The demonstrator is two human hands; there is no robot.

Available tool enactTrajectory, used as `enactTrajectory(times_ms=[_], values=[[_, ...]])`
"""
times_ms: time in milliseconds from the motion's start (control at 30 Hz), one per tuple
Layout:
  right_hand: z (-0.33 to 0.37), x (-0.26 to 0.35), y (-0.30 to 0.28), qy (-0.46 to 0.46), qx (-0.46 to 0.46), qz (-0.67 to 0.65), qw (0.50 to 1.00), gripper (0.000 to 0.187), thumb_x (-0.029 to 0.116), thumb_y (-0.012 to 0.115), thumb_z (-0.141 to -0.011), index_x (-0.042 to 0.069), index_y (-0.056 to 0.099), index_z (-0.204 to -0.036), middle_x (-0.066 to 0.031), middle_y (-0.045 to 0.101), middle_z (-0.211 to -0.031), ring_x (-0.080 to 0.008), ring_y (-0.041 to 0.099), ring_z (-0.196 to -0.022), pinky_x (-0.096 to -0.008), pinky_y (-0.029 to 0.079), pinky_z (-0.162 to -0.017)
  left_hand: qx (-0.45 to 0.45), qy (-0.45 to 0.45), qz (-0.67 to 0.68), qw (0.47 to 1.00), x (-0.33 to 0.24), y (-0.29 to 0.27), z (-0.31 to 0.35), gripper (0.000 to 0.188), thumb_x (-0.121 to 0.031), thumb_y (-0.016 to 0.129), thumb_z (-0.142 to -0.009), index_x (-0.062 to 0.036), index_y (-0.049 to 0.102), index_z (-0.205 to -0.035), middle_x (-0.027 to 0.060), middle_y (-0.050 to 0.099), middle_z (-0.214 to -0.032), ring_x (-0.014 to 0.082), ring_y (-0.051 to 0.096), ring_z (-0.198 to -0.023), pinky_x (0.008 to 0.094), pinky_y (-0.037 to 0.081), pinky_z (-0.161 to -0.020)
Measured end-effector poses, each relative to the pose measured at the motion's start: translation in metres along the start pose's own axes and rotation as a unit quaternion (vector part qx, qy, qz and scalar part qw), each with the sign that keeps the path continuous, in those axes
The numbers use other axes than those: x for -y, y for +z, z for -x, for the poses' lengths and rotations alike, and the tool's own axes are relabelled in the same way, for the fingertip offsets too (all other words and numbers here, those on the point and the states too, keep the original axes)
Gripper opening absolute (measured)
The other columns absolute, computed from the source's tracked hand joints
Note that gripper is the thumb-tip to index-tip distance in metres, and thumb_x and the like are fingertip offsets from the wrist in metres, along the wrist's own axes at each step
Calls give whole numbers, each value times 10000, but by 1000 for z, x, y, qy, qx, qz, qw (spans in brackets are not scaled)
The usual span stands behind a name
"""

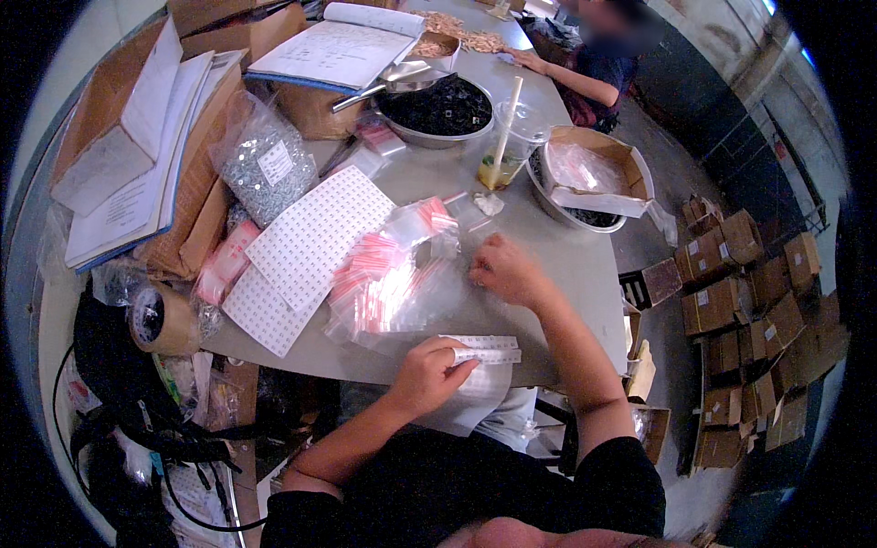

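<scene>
My left hand [427,376] is closed at the near edge of the table. Between its thumb and fingers is a sheet of small white labels [491,351], its printed strip folded up and its backing hanging below. My right hand [508,270] rests over the table at the right of the bag pile, fingers curled together; what they pinch, if anything, is hidden. Clear zip bags with red-striped tops [388,283] lie in a loose heap between the hands. Two larger label sheets [320,233] overlap to the left of that heap.
Behind stand a clear bag of metal parts [269,160], a steel bowl of black pieces [438,111] with a scoop [402,80], and a drink cup [504,151]. Rightward is a bowl under an open carton [598,173]. A tape roll [163,318] sits left; a co-worker [594,78] sits beyond.
</scene>
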State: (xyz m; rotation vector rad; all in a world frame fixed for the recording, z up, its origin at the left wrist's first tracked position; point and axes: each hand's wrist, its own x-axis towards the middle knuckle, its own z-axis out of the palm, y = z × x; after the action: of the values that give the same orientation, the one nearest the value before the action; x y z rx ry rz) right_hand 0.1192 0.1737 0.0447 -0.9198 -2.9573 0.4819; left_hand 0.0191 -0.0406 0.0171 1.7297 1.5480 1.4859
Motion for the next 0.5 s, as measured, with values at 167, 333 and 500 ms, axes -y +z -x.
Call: enactTrajectory(times_ms=[167,333,500], values=[[-6,10,25,-45,-69,-11,997,163,198,674,-786,54,639,-853,-159,559,-1052,-361,489,-1066,-397,420,-923,-2,-3,10,1000,-2,-1,-1,269,-130,766,-751,-3,574,-611,161,686,-879,295,672,-753,371,541,-657],[5,14,2,23,-98,-74,992,201,169,733,-730,48,629,-854,-143,580,-970,-336,542,-958,-393,450,-850,1,20,9,1000,2,-1,0,165,-98,771,-726,5,646,-696,150,690,-887,295,676,-774,364,548,-687],[61,31,-29,-42,117,-234,964,186,119,717,-747,48,617,-885,-122,595,-861,-309,601,-803,-389,485,-727,10,11,24,1000,0,1,2,137,-82,730,-746,21,666,-809,147,669,-893,304,648,-812,373,531,-720]])
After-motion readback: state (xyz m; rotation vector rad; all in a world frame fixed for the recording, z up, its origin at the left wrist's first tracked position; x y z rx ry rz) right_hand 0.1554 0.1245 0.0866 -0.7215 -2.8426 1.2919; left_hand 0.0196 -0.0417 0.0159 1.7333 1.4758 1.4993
